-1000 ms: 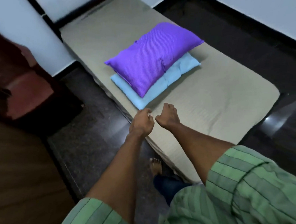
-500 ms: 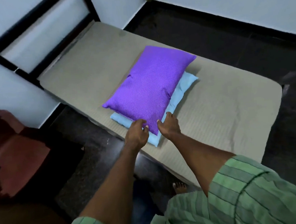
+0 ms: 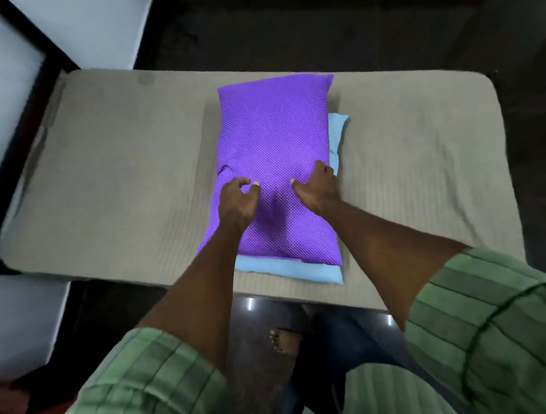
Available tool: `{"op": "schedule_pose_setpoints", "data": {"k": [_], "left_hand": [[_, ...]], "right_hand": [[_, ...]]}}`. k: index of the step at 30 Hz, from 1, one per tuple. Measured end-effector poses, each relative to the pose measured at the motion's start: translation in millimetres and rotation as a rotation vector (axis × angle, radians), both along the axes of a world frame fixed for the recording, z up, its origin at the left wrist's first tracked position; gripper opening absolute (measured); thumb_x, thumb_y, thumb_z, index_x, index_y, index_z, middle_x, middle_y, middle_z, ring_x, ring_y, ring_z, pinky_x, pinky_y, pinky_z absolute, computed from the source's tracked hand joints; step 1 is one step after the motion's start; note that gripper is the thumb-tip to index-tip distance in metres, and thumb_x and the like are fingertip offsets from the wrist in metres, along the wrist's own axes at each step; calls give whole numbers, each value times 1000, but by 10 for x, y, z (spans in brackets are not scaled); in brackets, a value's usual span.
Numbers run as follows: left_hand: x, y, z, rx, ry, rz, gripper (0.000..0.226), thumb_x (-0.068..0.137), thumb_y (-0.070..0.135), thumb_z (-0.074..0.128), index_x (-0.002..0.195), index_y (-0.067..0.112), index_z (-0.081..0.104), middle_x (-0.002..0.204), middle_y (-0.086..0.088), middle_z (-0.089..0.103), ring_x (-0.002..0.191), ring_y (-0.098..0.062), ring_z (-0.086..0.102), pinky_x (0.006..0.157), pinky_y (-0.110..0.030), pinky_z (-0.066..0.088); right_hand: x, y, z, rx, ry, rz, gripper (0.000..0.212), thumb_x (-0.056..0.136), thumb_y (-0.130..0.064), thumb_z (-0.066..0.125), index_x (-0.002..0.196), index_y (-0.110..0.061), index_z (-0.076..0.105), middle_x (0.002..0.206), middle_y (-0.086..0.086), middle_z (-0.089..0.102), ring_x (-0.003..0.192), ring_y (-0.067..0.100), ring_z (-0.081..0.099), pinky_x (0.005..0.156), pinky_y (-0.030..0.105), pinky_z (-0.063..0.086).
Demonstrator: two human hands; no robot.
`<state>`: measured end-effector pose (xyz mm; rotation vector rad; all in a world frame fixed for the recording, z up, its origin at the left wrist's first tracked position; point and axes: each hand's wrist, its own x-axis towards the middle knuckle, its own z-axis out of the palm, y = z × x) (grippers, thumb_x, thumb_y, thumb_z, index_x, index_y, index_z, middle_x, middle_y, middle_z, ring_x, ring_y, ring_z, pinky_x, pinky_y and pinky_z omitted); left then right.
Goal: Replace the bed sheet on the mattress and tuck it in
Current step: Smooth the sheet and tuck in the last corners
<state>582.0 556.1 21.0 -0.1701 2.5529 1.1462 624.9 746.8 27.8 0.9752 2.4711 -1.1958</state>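
Bed sheet (image 3: 119,171) beneath pillow-level hands (image 3: 277,197)

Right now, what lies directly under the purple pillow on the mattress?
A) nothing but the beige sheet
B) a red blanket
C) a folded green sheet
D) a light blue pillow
D: the light blue pillow shows along the near edge and right side of the purple pillow, which lies stacked on it on the beige sheet.
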Motion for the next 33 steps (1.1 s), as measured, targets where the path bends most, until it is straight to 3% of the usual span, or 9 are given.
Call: {"op": "schedule_pose_setpoints", "data": {"k": [4,6,9,13,19,22,26,30,33], "left_hand": [[-665,-146,-428,-101,42,-65,52,81,63,65,112,22,71,124,-8,64,113,-26,64,106,-43,48],[-1009,-204,-685,-100,82,-20,58,78,70,64,113,24,69,123,-6,63,111,-26,64,106,-46,49],[-1354,-242,-1169,40,-72,90,102,61,84,70,139,20,51,136,-3,59,118,-24,62,110,-47,47],[-1418,-48,-1861,272,-306,84,138,46,73,90,155,22,23,147,3,54,128,-19,57,117,-44,41],[-1369,140,-2406,76,-422,51,165,21,93,79,158,37,5,162,-5,38,144,-32,43,120,-56,34],[-1531,157,-2492,44,-540,10,168,21,89,85,157,36,2,164,-5,33,147,-35,38,120,-59,33],[-1528,153,-2421,-57,-579,49,161,31,83,87,158,28,3,162,-12,32,144,-39,39,119,-60,34],[-1575,47,-2268,132,-519,103,153,36,64,98,157,17,18,154,-4,47,135,-29,52,117,-47,40],[-1671,-106,-2117,267,-493,106,147,23,65,101,149,18,40,140,3,61,121,-20,63,111,-45,49]], "right_hand": [[-629,-34,-326,-124,-184,-68,129,78,-80,66,163,-23,-14,171,15,-9,157,42,0,124,62,12],[-891,21,-603,-132,-209,-164,138,73,-86,65,161,-23,-21,170,17,-16,156,43,-7,124,63,5],[-1035,169,-1120,-131,-171,-356,155,55,-90,73,161,-25,-19,171,17,-4,157,42,2,123,66,9],[-666,359,-1817,-276,-184,-568,177,18,-92,80,162,-30,-1,168,13,19,152,37,26,122,59,26],[-474,498,-2367,-334,-256,-621,176,13,-93,80,160,-36,2,167,9,22,150,37,31,119,62,30],[-549,546,-2473,-373,-222,-634,167,15,-88,86,156,-37,12,162,1,35,143,31,44,116,58,37],[-556,524,-2448,-290,-251,-634,164,13,-94,79,156,-31,28,157,-1,46,141,28,47,119,55,35],[-514,404,-2321,-276,-165,-676,148,14,-95,78,146,-36,47,141,-10,62,126,21,62,112,48,44],[-568,163,-1986,-246,-80,-667,142,23,-92,82,148,-34,48,142,-10,62,127,19,61,113,46,45]]}}
